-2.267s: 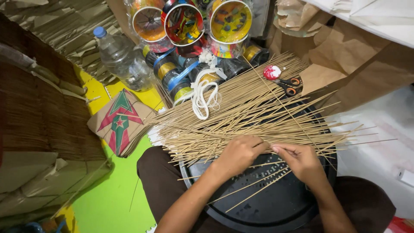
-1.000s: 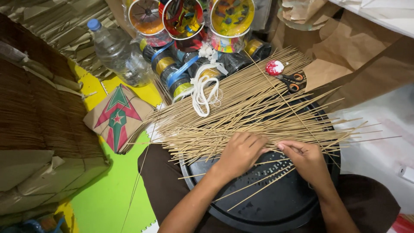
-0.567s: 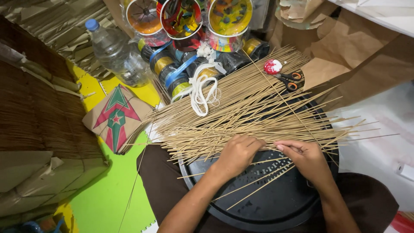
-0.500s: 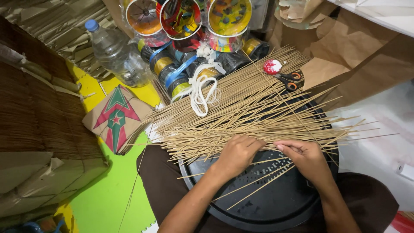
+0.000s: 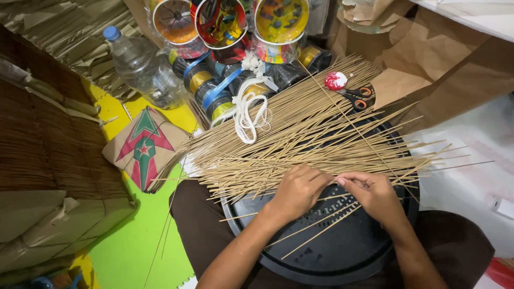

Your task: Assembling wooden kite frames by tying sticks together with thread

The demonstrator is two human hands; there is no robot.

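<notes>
Sorting through thin bamboo sticks [image 5: 300, 134] is the work in hand. Both hands sit together at the near edge of the pile, over a round black tray [image 5: 342, 251] on the person's lap.

Left hand [image 5: 297, 191]: palm down on the sticks, fingers curled over them; cannot tell whether it actually clamps any. Right hand [image 5: 375, 194]: fingertips pinched on what looks like a single stick, thumb side touching the left hand.

Stick positions:
- main pile fanned across the tray's far rim, tips running out to the right
- a few loose sticks [image 5: 313, 227] lying apart on the tray under the forearms, angled toward the person

Progress, as a judgement: early. Only those few sticks are separated; the bulk of the pile is unsorted.

Around it: coil of white cord [image 5: 247, 109] on the pile's far side, orange-handled scissors [image 5: 357, 98] near the far right, clear plastic bottle [image 5: 143, 67] far left, spools of coloured tape [image 5: 214, 91] behind the cord, paper kite [image 5: 143, 145] with a red and green arrow pattern on the green mat [image 5: 136, 241].
</notes>
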